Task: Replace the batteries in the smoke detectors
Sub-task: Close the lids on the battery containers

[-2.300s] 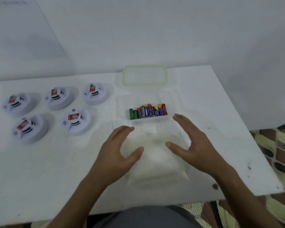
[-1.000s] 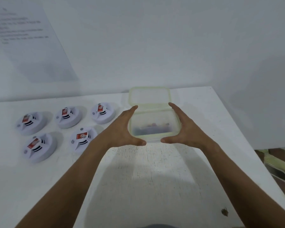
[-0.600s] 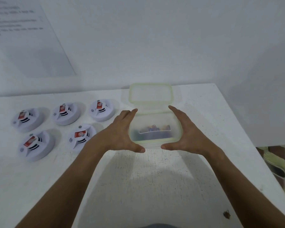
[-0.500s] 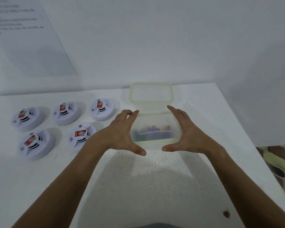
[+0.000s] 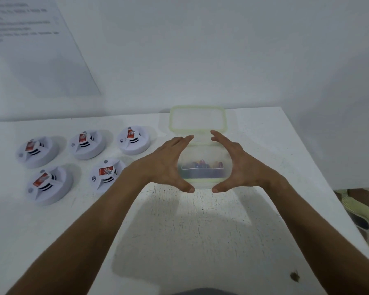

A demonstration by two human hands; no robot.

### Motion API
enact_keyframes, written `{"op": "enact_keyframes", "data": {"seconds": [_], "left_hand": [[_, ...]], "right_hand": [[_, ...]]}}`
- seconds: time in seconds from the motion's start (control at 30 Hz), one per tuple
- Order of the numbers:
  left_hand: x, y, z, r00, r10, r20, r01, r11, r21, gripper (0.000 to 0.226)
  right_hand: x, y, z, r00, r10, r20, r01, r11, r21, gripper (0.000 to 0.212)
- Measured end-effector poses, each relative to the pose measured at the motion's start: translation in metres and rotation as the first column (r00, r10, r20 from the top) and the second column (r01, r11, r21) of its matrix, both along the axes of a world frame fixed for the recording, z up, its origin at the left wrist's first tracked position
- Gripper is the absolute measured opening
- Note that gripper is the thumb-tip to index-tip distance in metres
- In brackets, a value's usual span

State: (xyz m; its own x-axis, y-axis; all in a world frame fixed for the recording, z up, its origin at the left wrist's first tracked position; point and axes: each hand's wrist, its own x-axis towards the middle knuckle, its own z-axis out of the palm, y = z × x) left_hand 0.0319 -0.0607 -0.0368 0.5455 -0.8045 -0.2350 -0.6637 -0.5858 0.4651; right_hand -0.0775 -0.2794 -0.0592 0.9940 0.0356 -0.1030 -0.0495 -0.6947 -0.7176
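Observation:
Several white round smoke detectors [image 5: 107, 174] with red labels lie in two rows on the left of the white table [image 5: 190, 241]. A translucent plastic container [image 5: 202, 179] stands at the table's far middle, and coloured batteries [image 5: 202, 163] show dimly through it. My left hand [image 5: 168, 165] is against its left side and my right hand [image 5: 241, 165] against its right side. On both hands the fingers are straight and the thumbs reach along the near edge. A green-rimmed lid [image 5: 197, 119] lies flat just behind the container.
A printed sheet [image 5: 30, 50] hangs on the white wall at the left. The table's right edge runs diagonally, with patterned flooring [image 5: 366, 213] beyond it. A dark spot [image 5: 294, 276] marks the near right of the tabletop.
Both hands took the translucent container from the near middle of the table to the far spot where the batteries lay. Over the last half second they barely shifted.

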Motion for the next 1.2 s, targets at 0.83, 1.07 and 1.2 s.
{"op": "enact_keyframes", "data": {"seconds": [0.83, 1.07, 1.2], "left_hand": [[-0.008, 0.0, -0.014, 0.997, 0.07, -0.04, -0.075, 0.984, -0.161, 0.133], [-0.03, 0.016, -0.033, 0.839, 0.258, -0.479, -0.465, 0.797, -0.386, 0.13], [-0.041, 0.018, -0.041, 0.733, 0.254, -0.631, -0.614, 0.646, -0.453, 0.113]], "right_hand": [[-0.013, 0.003, -0.019, 0.981, -0.149, 0.122, 0.116, 0.963, 0.245, 0.129], [-0.028, 0.016, -0.035, 0.972, -0.224, 0.073, 0.162, 0.862, 0.481, 0.126], [-0.03, 0.024, -0.038, 0.973, -0.215, 0.078, 0.139, 0.826, 0.546, 0.125]]}}
